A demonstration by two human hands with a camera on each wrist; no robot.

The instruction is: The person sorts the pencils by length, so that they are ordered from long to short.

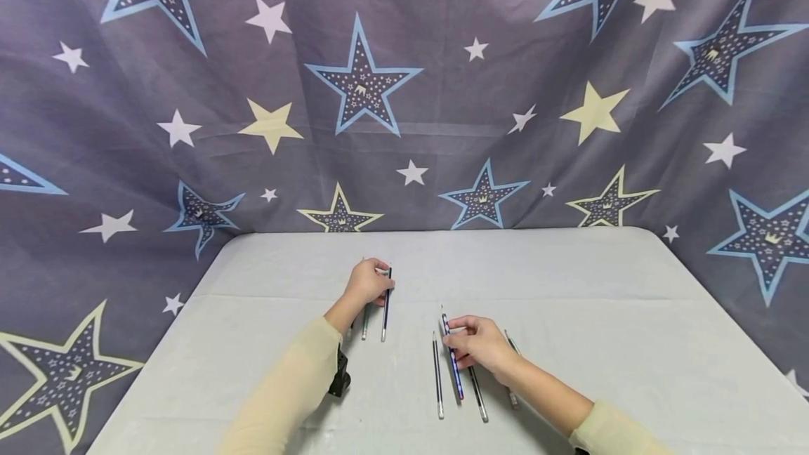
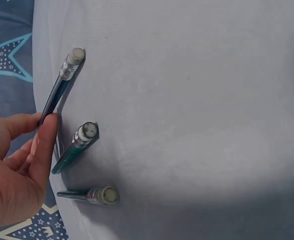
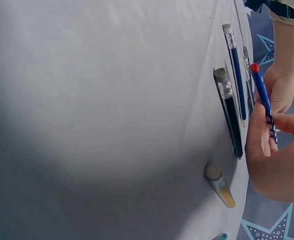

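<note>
The step in hand looks like handling one pencil per hand. The left hand (image 1: pixel 369 281), nearer the far edge of the tabletop (image 1: pixel 569 279), pinches a dark pencil (image 1: pixel 387 307) between thumb and fingers; whether its eraser end touches the cloth I cannot tell. A green pencil (image 2: pixel 71 155) lies just beside. The right hand (image 1: pixel 483 346), farther from that edge, pinches a blue pencil (image 1: pixel 453 357), tilted and apparently raised, between a black pencil (image 1: pixel 477 395) and a navy pencil (image 1: pixel 437 378). The next move probably calls for steady pinches and clearance from these neighbours.
</note>
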